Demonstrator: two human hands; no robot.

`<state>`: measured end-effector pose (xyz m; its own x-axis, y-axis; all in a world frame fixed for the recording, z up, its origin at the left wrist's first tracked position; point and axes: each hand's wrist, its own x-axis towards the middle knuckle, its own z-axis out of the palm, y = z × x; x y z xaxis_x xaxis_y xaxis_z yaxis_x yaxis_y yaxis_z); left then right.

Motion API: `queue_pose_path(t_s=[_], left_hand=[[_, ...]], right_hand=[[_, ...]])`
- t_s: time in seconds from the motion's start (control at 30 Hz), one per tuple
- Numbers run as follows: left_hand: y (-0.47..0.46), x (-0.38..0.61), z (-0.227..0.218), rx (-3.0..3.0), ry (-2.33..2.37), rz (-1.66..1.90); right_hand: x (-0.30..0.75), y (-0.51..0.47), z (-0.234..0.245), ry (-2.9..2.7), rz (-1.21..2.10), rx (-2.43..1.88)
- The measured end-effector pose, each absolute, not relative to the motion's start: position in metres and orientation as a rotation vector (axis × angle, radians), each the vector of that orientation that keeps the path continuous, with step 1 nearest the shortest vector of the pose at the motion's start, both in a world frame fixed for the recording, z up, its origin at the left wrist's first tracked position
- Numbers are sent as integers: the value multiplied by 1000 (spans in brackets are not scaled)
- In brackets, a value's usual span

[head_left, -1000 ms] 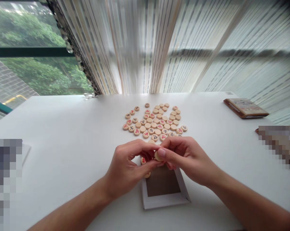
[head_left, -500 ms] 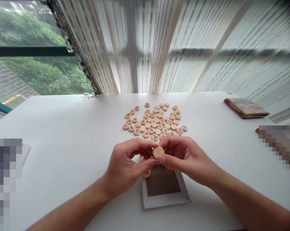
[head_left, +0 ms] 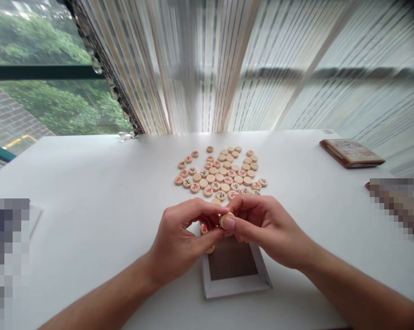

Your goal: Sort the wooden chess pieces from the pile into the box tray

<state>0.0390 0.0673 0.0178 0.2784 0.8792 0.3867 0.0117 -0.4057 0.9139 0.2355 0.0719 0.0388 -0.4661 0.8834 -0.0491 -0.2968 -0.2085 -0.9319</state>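
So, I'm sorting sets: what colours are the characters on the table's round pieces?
Some red, some black, on pale wooden pieces; head view.

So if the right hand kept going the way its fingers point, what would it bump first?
Probably the left hand. The right hand points leftward, and the two hands meet at the round wooden piece both seem to pinch above the shallow box. Depth is hard to judge.

The pinched disc (head_left: 225, 219) is plain pale wood; the loose discs (head_left: 220, 174) share that tan but bear red or black characters. The table (head_left: 90, 183) is white, the tray (head_left: 234, 289) white-rimmed around a grey-brown floor, the box (head_left: 351, 153) brown with a pale printed top, and the curtain (head_left: 227, 68) striped cream and beige.
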Motion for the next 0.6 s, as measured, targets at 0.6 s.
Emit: queue_pose_path(t_s=[0.6], left_hand=[[67, 38, 18, 1633, 816, 1225]], right_hand=[[237, 72, 41, -1218, 1763, -836]])
